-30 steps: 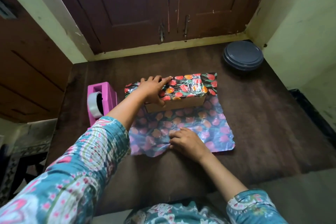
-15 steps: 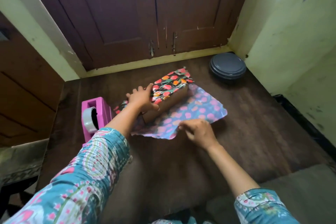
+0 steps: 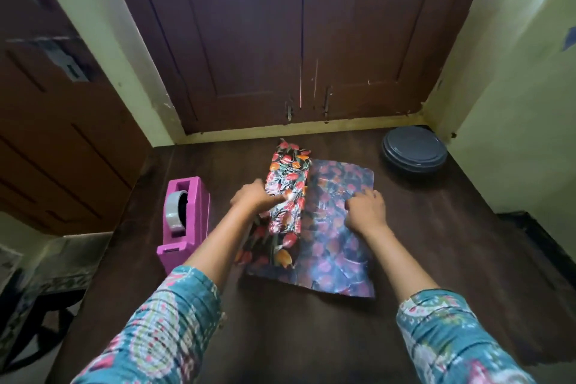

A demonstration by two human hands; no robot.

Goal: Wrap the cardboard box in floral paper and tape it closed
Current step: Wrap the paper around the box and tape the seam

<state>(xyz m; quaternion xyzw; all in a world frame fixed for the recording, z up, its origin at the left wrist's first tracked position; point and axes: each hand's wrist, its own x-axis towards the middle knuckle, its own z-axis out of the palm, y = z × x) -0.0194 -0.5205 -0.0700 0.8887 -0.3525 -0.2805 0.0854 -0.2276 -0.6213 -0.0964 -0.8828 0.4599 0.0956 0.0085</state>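
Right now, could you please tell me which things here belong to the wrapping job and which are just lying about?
Part of the job: cardboard box, draped in paper, held by the left hand; floral paper, right hand on its flat part; pink tape dispenser.
Just lying about: grey round lidded container in the far right corner.
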